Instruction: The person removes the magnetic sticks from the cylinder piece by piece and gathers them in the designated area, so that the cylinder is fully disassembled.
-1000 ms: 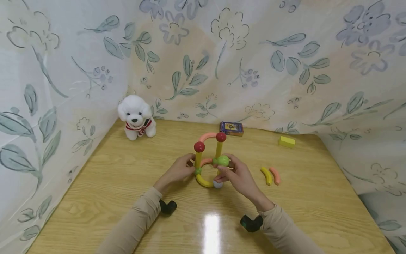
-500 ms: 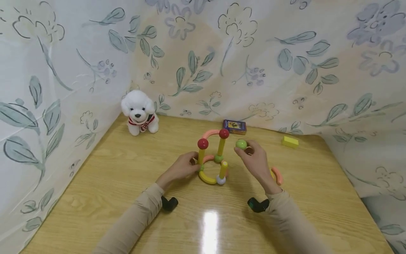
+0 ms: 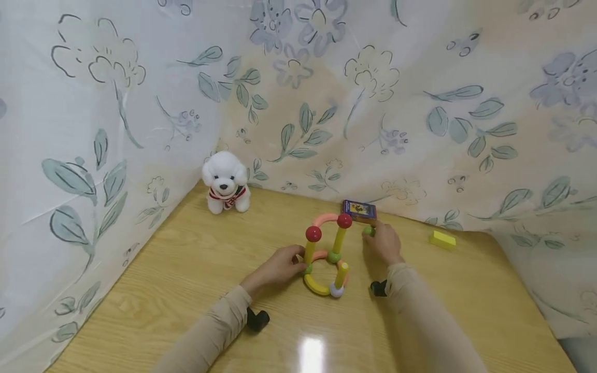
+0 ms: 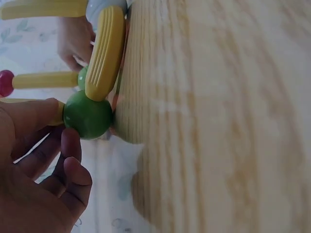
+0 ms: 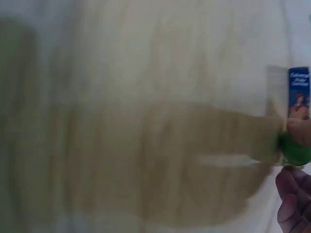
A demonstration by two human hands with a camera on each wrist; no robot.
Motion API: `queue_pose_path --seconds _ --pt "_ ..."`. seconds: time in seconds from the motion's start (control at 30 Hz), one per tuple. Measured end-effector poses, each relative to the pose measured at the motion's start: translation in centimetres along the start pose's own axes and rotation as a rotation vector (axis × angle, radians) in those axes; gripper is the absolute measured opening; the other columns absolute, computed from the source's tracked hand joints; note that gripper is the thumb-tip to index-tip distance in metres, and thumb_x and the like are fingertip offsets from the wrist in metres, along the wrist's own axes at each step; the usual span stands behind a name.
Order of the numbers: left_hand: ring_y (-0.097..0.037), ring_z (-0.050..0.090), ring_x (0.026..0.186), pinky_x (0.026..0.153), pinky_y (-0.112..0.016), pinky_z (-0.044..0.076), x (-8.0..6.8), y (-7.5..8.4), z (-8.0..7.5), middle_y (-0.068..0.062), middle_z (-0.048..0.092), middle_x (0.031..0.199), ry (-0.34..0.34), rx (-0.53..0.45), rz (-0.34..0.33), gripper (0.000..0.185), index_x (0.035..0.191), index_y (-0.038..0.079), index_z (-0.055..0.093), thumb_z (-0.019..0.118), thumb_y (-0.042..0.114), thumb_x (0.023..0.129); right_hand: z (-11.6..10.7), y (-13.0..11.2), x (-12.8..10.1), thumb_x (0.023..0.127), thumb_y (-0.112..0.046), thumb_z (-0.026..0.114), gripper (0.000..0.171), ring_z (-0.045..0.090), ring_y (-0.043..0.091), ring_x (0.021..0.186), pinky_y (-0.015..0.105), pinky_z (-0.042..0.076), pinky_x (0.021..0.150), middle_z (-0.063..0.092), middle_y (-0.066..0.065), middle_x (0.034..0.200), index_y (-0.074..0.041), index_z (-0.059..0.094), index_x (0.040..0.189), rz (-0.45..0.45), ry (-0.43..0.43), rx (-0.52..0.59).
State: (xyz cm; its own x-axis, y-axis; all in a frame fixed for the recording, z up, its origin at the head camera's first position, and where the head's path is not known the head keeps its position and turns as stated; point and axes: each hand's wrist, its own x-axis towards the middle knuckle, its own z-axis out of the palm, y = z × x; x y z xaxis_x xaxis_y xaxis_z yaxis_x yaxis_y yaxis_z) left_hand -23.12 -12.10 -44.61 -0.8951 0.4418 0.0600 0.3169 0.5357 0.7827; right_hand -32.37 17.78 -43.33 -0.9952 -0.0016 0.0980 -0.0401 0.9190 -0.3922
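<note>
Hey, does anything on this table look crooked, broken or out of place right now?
Nothing looks broken or spilled. The stick-and-ball structure stands on the wooden table, steadied by the left hand; its front short yellow stick leans a little. The right hand pinches a green ball near the small blue box.

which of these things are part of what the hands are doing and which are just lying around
In hand:
toy frame of sticks and balls, steadied by the left hand
green ball, held by the right hand

Lying about:
plush dog
small blue box
yellow block
</note>
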Motion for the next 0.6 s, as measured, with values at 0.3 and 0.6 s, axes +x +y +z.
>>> queue_pose_path --seconds 0.3,0.6 --pt "-0.012 0.056 0.081 0.069 -0.025 0.046 -0.1 0.1 1.0 -0.008 0.066 0.107 -0.026 -0.020 0.017 0.021 0.115 0.005 0.062 0.061 0.014 0.095 -0.7 0.6 -3.7 0.094 -0.023 0.059 0.055 0.062 0.042 0.099 0.050 0.053 0.077 0.057 0.029 0.125 0.000 0.043 0.141 -0.006 0.026 0.089" --pt "-0.015 0.060 0.089 0.076 -0.029 0.050 0.6 0.4 0.4 -0.007 0.068 0.108 -0.044 0.001 -0.013 0.023 0.116 0.008 0.063 0.063 0.016 0.094 -1.0 -2.2 -12.2 0.089 0.000 0.060 0.037 0.068 0.020 0.082 0.025 0.052 0.064 0.069 0.013 0.114 -0.005 0.061 0.126 -0.368 -0.172 0.328"
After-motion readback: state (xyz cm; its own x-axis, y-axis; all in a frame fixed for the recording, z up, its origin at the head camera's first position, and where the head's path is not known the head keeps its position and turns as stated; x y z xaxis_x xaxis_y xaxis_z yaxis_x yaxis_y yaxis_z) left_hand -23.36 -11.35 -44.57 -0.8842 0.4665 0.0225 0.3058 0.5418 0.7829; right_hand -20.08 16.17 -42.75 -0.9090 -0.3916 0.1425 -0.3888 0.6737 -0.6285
